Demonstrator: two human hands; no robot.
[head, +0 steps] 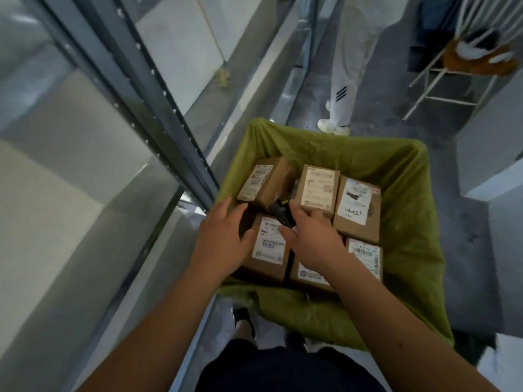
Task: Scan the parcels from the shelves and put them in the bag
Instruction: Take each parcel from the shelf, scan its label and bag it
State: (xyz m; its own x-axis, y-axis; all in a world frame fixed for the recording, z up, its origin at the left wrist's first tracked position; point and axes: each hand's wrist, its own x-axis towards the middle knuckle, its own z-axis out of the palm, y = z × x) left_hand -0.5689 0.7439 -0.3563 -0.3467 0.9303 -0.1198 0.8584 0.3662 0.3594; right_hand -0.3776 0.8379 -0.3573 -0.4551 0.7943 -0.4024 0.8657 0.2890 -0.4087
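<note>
Grip check first: left hand (223, 236) lies with fingers spread and nearly straight over the left edge of the near-left parcel (267, 250), touching or just above it, holding nothing; right hand (308, 236) sits over the middle of the load with fingers bent around or beside a black scanner (280, 212), whether clamped on it or merely resting against it I cannot tell. Green bag (404, 222) stands open on the floor beside the grey metal shelves (158, 131), its rim folded outward. Inside: five brown cardboard parcels visible, labels up, packed close in two rows; far-left parcel (264, 182) tilted, far-middle parcel (319, 189) and far-right parcel (358, 209) side by side, near-right parcel (365, 257) partly under the right forearm. Scanner lies wedged in the gap between the rows. Risks, as judged: scanner could slip down between boxes and be buried if released here; the tilted far-left parcel could shift when neighbours are pushed; the slack bag wall may sag or fold inward under pressure from the hands. Another person's legs (345, 80) stand just beyond the bag, close enough to be bumped.
</note>
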